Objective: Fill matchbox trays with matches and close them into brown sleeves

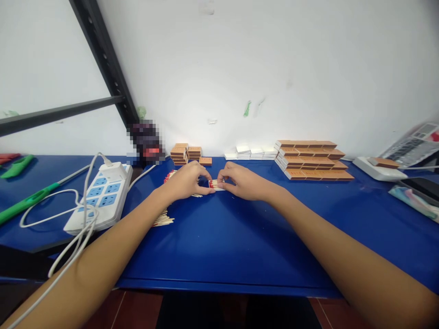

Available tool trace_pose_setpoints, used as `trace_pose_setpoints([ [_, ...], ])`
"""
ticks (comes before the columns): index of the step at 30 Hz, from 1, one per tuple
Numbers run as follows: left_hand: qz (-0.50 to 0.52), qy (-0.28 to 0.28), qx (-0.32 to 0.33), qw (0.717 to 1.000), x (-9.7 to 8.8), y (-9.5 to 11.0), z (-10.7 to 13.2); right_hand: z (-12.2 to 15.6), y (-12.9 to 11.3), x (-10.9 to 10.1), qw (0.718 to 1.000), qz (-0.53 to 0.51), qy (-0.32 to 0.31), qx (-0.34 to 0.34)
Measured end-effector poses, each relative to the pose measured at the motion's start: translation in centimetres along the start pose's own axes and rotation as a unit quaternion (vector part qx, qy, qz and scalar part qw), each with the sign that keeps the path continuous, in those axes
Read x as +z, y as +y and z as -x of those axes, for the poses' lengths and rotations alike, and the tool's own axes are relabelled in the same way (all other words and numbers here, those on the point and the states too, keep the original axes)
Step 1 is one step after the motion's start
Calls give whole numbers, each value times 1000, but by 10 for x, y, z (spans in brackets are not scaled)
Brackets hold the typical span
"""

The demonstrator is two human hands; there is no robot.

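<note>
Between my two hands, a small white matchbox tray lies on the blue table, filled with red-headed matches. My left hand pinches its left end between thumb and fingers. At the opposite end, my right hand has thumb and curled fingers closed on the tray. Loose matches spread under and beside my left hand and wrist, partly hidden by them. Behind the left hand stand short stacks of brown matchbox sleeves. White trays sit along the wall behind my right hand.
Stepped rows of brown matchboxes rise at the back right. A power strip with loose white cables lies at left, near a green-handled tool. Farther right are a white adapter-like box and a plastic packet.
</note>
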State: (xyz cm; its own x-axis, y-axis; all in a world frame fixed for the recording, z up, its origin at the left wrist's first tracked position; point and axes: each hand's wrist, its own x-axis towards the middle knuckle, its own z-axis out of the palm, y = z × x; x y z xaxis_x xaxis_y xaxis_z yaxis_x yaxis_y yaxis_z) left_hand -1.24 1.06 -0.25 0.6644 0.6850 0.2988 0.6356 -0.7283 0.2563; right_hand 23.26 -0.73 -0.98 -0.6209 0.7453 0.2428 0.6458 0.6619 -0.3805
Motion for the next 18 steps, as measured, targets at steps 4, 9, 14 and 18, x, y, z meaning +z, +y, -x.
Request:
trace_pose_setpoints([
  [4, -6, -2, 7, 1000, 1, -1, 0, 0, -3, -1, 1000, -6, 5, -11],
  [9, -2, -7, 8, 1000, 1, -1, 0, -1, -3, 1, 1000, -12, 15, -14],
  [14, -2, -4, 9, 1000, 1, 0, 0, -2, -2, 3, 999, -25, 17, -10],
  [18, -2, -6, 7, 1000, 1, -1, 0, -2, -2, 5, 1000, -26, 14, 6],
])
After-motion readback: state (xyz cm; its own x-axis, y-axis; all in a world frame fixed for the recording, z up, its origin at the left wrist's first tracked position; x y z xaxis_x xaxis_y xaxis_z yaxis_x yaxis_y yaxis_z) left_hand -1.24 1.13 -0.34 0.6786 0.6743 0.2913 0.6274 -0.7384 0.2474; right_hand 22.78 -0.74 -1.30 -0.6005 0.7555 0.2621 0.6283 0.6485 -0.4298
